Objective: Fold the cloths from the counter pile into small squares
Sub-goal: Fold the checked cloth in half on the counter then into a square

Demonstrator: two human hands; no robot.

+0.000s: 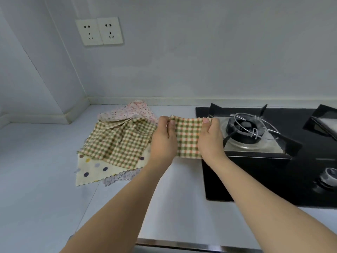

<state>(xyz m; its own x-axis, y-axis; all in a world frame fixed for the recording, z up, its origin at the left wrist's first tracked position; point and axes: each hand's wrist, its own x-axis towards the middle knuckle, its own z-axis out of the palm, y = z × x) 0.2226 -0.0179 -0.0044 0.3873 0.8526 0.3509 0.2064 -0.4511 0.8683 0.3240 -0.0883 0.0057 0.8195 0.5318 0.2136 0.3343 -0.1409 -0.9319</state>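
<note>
A folded green-and-cream checked cloth [187, 137] hangs above the counter, held by its two upper corners. My left hand [163, 141] pinches the left corner and my right hand [211, 139] pinches the right one. To the left lies the pile of cloths: a second checked cloth [118, 141] on top, a cream cloth with coloured dots [94, 170] under it, a pink floral cloth [135, 111] at the back and a lilac floral cloth [120, 177] peeking out at the front.
A black gas hob [255, 176] with a burner and pan support [246, 130] sits right of my hands, partly under the held cloth. A knob [329, 175] is at the far right. The pale counter [36, 170] meets walls behind and at left; sockets [99, 31] hang above.
</note>
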